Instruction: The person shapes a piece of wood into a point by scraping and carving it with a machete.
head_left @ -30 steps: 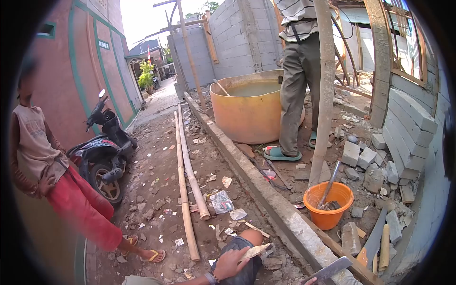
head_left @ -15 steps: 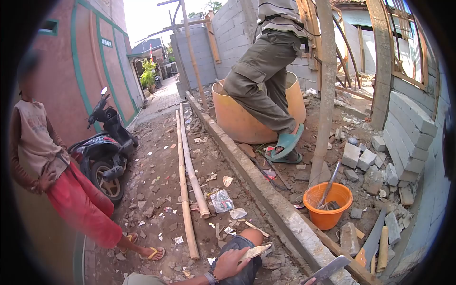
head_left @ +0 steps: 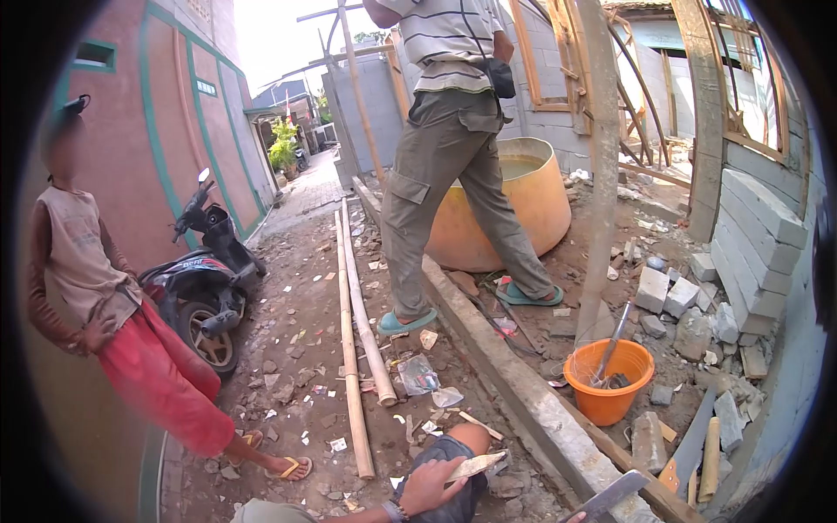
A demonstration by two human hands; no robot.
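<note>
My left hand (head_left: pixel 427 488), with a bracelet at the wrist, rests by my bent knee (head_left: pixel 471 438). Its fingers grip a pale, pointed piece of wood (head_left: pixel 476 466) that sticks out to the right. At the bottom edge only a sliver of my right hand (head_left: pixel 576 518) shows, at the near end of a broad, flat metal blade, which looks like a machete (head_left: pixel 615 494). That blade points up and right over the concrete curb (head_left: pixel 558 427); its handle is hidden. Wood and blade are apart.
An orange bucket (head_left: pixel 610 403) with a tool stands beyond the curb, near a handsaw (head_left: pixel 689 444) and rubble. Bamboo poles (head_left: pixel 353 392) lie ahead. One person (head_left: pixel 445 157) straddles the curb by a large tub (head_left: pixel 540 200); another (head_left: pixel 96 261) stands left beside a motorbike (head_left: pixel 209 301).
The person by the tub has stepped left across the curb, one sandal now on the dirt path. The view has shifted slightly. My hands keep nearly the same pose.
</note>
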